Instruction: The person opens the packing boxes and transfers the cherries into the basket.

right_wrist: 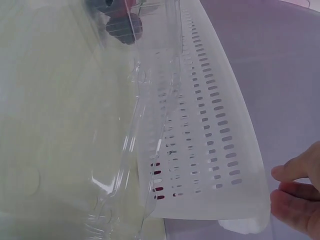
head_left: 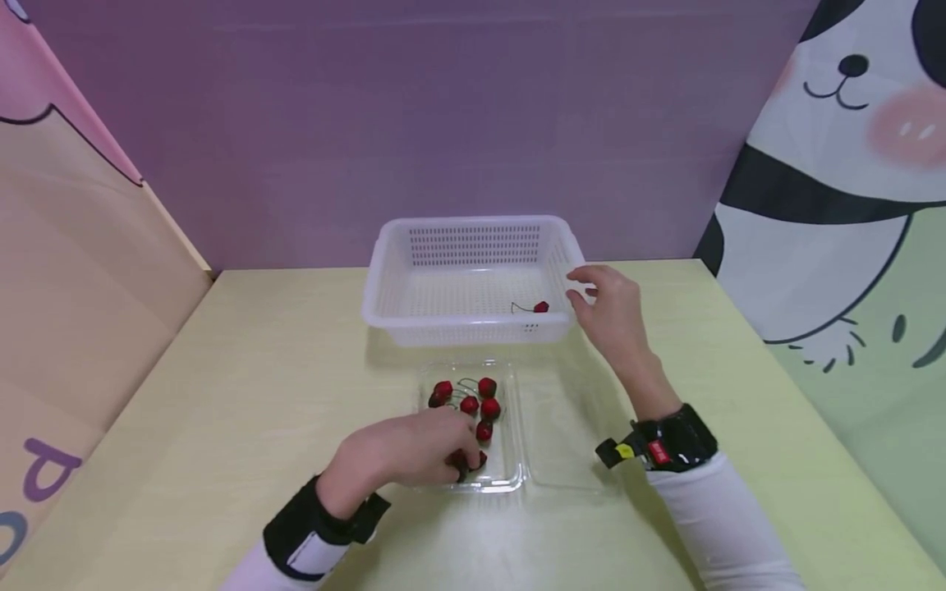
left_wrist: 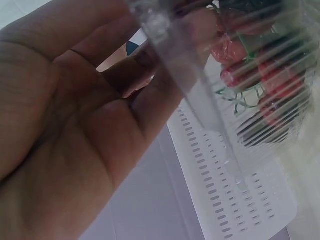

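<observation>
Reaching into the clear plastic container (head_left: pixel 512 478), your left hand (head_left: pixel 421 447) has its fingers bent down among the cherries (head_left: pixel 490 408) near the front edge; whether they pinch one, you cannot tell, since the hand covers the spot. Most of the visible cherries lie beyond your fingertips, bunched toward the middle and back of the container, stems tangled at the rear. In your left wrist view, the container's ribbed clear wall crosses in front of the fruit.

Your right hand (head_left: pixel 609 308) is released, thumb and fingers parted at the right rim of the white basket (head_left: pixel 473 332); you cannot tell whether the fingertips touch that rim. Inside the basket, one single cherry (head_left: pixel 542 307) lies by the front right corner, its stem pointing left.

Behind the basket, the purple backdrop (head_left: pixel 443 123) stands close, leaving you little room at the back edge of the tabletop (head_left: pixel 259 394). Between basket and container you have only a narrow strip. To your right, the transparent lid (head_left: pixel 569 435) lies flat alongside the container, with your forearm by its outer edge. Wide room stretches on your left, and more lies beyond your right arm.
</observation>
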`<state>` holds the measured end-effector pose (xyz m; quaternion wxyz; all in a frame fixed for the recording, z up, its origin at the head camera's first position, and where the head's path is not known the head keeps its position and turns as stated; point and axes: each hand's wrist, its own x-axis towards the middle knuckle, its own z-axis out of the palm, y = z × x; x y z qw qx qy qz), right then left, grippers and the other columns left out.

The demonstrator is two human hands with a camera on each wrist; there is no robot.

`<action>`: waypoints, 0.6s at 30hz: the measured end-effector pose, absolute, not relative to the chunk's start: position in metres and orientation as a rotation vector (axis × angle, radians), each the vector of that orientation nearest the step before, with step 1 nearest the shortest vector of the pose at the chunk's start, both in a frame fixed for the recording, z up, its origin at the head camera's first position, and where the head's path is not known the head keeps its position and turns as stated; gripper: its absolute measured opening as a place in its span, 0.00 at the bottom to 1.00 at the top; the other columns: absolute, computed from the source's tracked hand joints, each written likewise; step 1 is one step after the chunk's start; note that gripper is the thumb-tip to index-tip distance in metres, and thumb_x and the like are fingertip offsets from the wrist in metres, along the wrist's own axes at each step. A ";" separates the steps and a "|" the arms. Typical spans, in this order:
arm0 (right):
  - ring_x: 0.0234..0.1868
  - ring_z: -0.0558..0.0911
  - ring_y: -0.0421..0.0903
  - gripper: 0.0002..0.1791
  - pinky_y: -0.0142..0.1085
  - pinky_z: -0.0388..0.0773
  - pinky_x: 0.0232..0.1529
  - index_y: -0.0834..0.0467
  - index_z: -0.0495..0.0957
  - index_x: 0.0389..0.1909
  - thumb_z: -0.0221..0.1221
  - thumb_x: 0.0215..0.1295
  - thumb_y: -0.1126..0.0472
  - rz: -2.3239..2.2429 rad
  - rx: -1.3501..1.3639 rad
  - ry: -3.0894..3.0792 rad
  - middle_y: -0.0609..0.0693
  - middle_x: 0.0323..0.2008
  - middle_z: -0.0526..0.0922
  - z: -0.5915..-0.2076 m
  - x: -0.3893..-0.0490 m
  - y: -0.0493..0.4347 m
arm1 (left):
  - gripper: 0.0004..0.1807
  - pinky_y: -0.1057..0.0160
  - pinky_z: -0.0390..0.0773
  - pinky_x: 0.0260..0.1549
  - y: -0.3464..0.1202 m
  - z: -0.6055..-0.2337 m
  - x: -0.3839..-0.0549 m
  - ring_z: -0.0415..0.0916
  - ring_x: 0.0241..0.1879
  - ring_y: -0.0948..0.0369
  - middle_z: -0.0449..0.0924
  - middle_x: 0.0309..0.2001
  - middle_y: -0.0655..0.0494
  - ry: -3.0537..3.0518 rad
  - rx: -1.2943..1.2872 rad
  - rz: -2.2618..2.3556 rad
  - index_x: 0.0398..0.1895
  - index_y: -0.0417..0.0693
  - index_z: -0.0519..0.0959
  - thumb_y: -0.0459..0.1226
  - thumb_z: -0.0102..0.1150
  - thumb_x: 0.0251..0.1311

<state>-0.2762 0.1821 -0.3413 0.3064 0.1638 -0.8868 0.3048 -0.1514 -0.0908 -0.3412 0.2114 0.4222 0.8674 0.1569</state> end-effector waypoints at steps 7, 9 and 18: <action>0.37 0.82 0.55 0.10 0.44 0.73 0.40 0.64 0.84 0.41 0.66 0.58 0.68 0.718 0.429 -2.381 0.58 0.36 0.83 -0.339 -0.272 0.181 | 0.09 0.74 0.63 0.26 -0.092 -0.340 -0.152 0.62 0.28 0.68 0.66 0.26 0.63 2.415 1.202 0.438 0.30 0.51 0.83 0.27 0.64 0.56; 0.37 0.82 0.55 0.10 0.44 0.73 0.40 0.64 0.83 0.41 0.66 0.59 0.67 0.708 0.430 -2.395 0.58 0.36 0.83 -0.338 -0.270 0.180 | 0.09 0.74 0.65 0.28 -0.093 -0.339 -0.152 0.64 0.30 0.67 0.69 0.28 0.62 2.418 1.188 0.451 0.32 0.52 0.84 0.27 0.63 0.56; 0.36 0.80 0.52 0.08 0.41 0.72 0.37 0.64 0.83 0.40 0.65 0.60 0.66 0.673 0.506 -2.422 0.56 0.35 0.83 -0.326 -0.257 0.172 | 0.14 0.75 0.71 0.38 -0.099 -0.332 -0.153 0.73 0.40 0.66 0.77 0.38 0.64 2.447 1.243 0.536 0.44 0.45 0.86 0.25 0.63 0.56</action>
